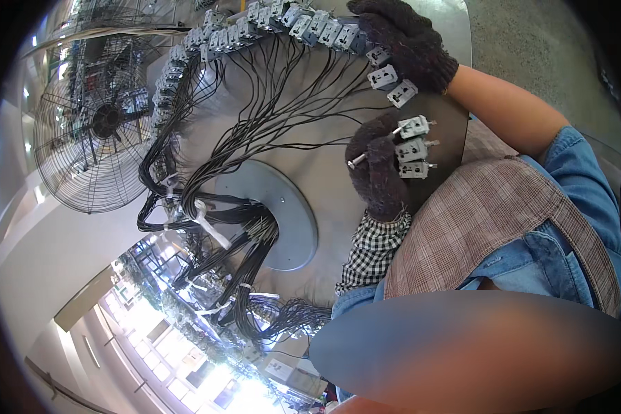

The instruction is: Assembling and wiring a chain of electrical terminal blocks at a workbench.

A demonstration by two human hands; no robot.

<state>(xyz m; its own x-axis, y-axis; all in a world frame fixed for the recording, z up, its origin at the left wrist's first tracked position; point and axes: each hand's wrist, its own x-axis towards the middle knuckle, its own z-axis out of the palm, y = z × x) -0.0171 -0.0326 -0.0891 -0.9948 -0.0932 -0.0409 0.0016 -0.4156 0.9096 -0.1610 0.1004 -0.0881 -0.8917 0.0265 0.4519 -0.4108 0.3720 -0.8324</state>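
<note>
My left hand [378,169], in a dark knitted glove with a checked cuff, is closed around a thin metal rod with a round flat end [356,162]. Against its fingers, three small grey-white box-shaped connectors [412,149] stand in a column, with metal tips pointing away from the hand. My right hand [410,48], also gloved, has its fingers bent over the end of a long curved row of similar connectors [317,26]. Its fingertips are partly hidden. Close beside that hand sit a few more connectors [383,77]. Black wires [276,114] fan out from the row.
The wires gather over a round grey disc [300,228] on the metal tabletop [331,186]. White ties [210,226] bind thick wire bundles. A large wire-caged fan [103,124] stands beyond the table, left. More bundles [255,317] hang at the lower left.
</note>
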